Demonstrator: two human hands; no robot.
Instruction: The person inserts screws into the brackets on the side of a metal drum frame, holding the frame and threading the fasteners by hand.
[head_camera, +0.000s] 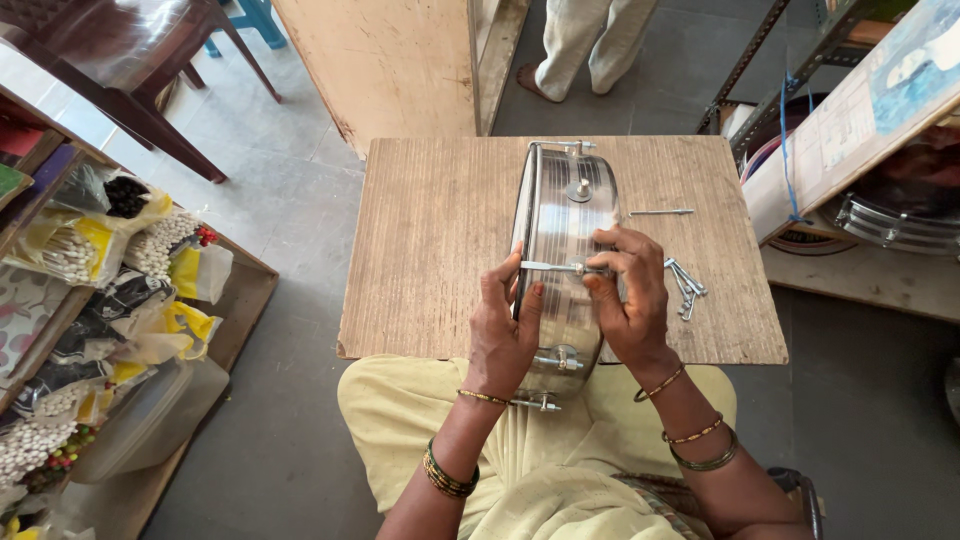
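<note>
While the yellow-clothed lap sits closest to the camera, both hands are up on a shiny metal drum shell (560, 270) that stands on its edge, its lower rim down near the lap and the rest leaning over the wooden bench (430, 230). So the left hand (505, 325) is curled around the left rim of the shell, fingers wrapped on the edge, thumb side pressed against the metal, closed pretty firmly on it. Just to the right of that, the right hand (628, 295) has its fingertips pinched shut on a thin tension rod (552, 267) lying across the face of the shell, running between the two hands. Bangles on both wrists, if anyone cares. Right beside the right hand, on the bench, there's a little heap of loose metal rods (684, 284), and a bit beyond it one single rod (660, 212) lying on its own. Past the hands you can see a round lug (580, 188) on the shell and a bracket at its far rim. Way off to the left of the left hand is a shelf with bags of small white bits (70, 250). Beyond the bench, someone else's legs (585, 45) stand on the grey floor.
</note>
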